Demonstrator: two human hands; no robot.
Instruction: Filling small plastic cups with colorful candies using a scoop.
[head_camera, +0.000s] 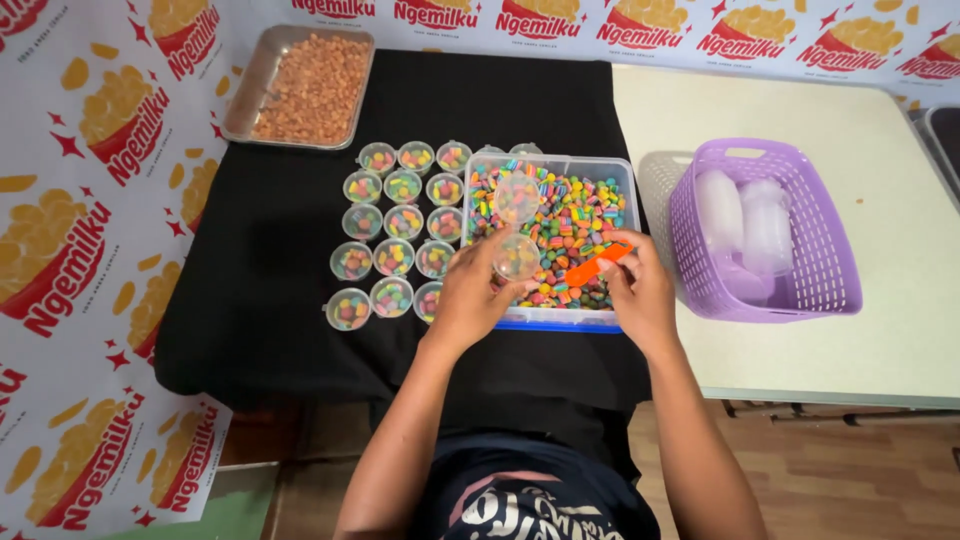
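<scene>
My left hand (472, 292) holds a small clear plastic cup (517, 256) over a clear rectangular tub (480, 170) full of small multicoloured candies (570, 215). Its hinged lid (517, 195) stands open above it. My right hand (632, 285) grips an orange scoop (596, 264), its tip pointing left toward the cup, just above the candies. Left of the tub stand several small cups (395, 225) filled with the same candies, set in rows on the black cloth (280, 300).
A metal tray of brown nuts (312, 88) sits at the back left. A purple plastic basket (830, 280) holding stacked clear cups stands on the pale table (900, 350) to the right, beside a grey basket (655, 190). Printed paper covers the wall and left side.
</scene>
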